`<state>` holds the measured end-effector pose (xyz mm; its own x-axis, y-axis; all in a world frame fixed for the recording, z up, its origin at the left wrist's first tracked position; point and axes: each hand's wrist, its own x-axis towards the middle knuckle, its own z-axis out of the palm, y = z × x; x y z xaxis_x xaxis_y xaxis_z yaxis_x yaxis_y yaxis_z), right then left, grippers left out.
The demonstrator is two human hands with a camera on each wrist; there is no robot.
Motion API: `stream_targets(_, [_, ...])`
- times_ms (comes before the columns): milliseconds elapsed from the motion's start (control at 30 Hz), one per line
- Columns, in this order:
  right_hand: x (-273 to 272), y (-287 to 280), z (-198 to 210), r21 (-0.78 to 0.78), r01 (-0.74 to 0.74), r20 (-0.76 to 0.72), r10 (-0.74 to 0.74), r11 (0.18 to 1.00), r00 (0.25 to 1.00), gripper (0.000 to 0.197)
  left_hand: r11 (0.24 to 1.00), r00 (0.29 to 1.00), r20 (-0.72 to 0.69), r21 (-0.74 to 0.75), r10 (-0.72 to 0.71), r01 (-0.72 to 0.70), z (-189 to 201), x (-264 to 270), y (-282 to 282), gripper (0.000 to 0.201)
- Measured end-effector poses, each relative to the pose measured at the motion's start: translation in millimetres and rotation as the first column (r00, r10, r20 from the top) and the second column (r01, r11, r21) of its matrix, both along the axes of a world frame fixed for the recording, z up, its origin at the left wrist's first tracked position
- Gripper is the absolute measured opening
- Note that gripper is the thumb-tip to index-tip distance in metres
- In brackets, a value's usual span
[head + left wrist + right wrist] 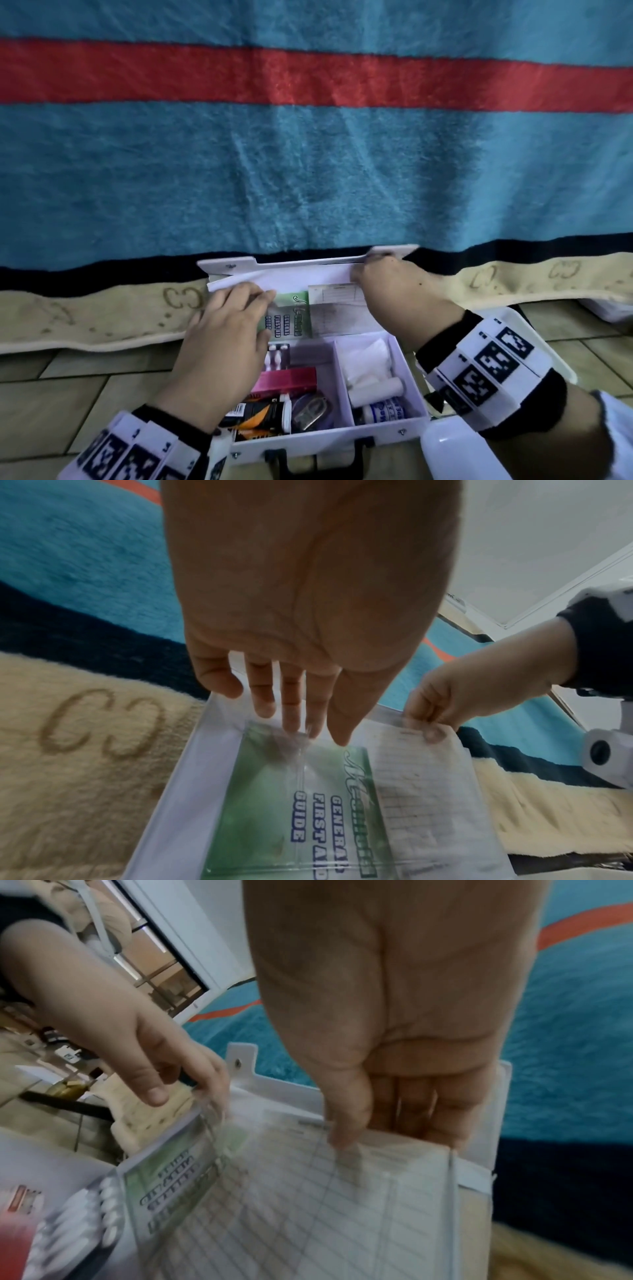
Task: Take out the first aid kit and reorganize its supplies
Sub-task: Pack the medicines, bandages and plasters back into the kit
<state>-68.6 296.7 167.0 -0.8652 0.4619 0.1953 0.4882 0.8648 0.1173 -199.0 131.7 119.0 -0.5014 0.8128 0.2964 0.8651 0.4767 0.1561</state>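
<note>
The white first aid kit [325,442] stands open on the tiled floor, its lid [291,270] leaning back against a blanket. A clear sleeve in the lid holds a green first aid guide [298,318] [267,804] and a ruled sheet [339,308] [308,1218]. My left hand [260,298] [308,729] pinches the sleeve's upper edge above the guide. My right hand [359,274] [359,1134] pinches the top of the ruled sheet, thumb in front and fingers behind. The tray holds a red box [287,378], a blister pack [277,356], an orange-black tube [260,414], gauze [366,356] and a small bottle [383,414].
A teal blanket [308,154] with a red stripe and a beige border [85,318] hangs right behind the lid. Tiled floor [68,394] lies to the left. A white plastic container [534,329] sits at the right, under my right wrist.
</note>
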Motion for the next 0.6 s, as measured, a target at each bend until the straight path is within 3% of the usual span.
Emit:
stream_targets(200, [-1, 1, 4, -0.087, 0.123, -0.059, -0.128, 0.989, 0.99, 0.026, 1.0, 1.0, 0.019, -0.004, 0.0, 0.0, 3, 2, 0, 0.05])
stream_targets(367, [-3, -4, 7, -0.051, 0.178, -0.059, -0.181, 0.983, 0.982, 0.029, 1.0, 0.999, 0.043, -0.016, -0.005, 0.006, 7, 3, -3, 0.052])
stream_targets(500, [9, -4, 2, -0.117, 0.158, -0.108, -0.171, 0.981, 0.979, 0.04, 0.999, 0.992, 0.125, -0.003, -0.035, 0.035, 5, -2, -5, 0.06])
stream_targets(600, [44, -7, 3, -0.159, 0.151, -0.228, -0.185, 0.976, 0.956, 0.044, 0.992, 0.952, 0.283, 0.081, -0.115, 0.096, 6, -1, -11, 0.068])
